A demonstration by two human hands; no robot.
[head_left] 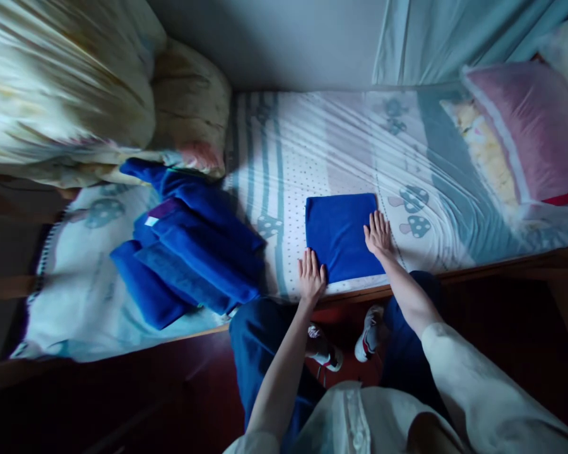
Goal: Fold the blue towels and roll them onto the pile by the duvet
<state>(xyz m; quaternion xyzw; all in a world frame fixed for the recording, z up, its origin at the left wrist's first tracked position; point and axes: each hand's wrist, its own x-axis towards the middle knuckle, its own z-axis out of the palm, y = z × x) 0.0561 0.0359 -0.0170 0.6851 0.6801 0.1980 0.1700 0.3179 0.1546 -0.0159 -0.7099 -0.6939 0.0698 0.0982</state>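
Observation:
A blue cloth (341,230), flat and nearly square, lies on the bed's patterned sheet (298,145) close to the front edge. My left hand (311,274) rests at its lower left corner, fingers stretched out and lying flat. On its right side lies my right hand (377,234), also flat with the fingers extended. Neither hand grips anything. To the left is a loose heap of blue cloth pieces (203,246), with a small white tag and a purple patch showing on it.
Large cream bedding (66,82) is piled at the back left. A pink pillow (532,126) and a pillow with a cat picture (483,142) lie at the right end. Behind the bed are a wall and a pale curtain (435,44). My knees are at the wooden bed edge (511,261).

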